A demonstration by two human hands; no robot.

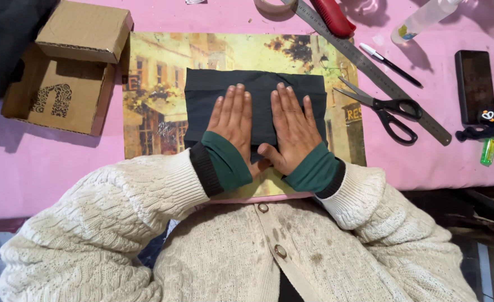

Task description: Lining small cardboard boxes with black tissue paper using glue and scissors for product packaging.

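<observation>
A dark folded cloth (258, 84) lies on a picture board (157, 84) showing a painted street scene. My left hand (233, 120) rests flat on the cloth's left half, fingers together and pointing away. Beside it, my right hand (293, 126) presses flat on the right half, thumb tucked inward at the cloth's near edge. Both wrists wear green cuffs under cream knit sleeves. Neither hand grips anything.
An open cardboard box (68, 67) sits at the left. Black scissors (389, 109), a metal ruler (370, 67), a pen (389, 64), a red-handled tool (333, 17), a glue bottle (423, 19), a tape roll (272, 6), a dark phone (473, 84) and a green lighter (488, 151) lie right on the pink tablecloth (34, 168).
</observation>
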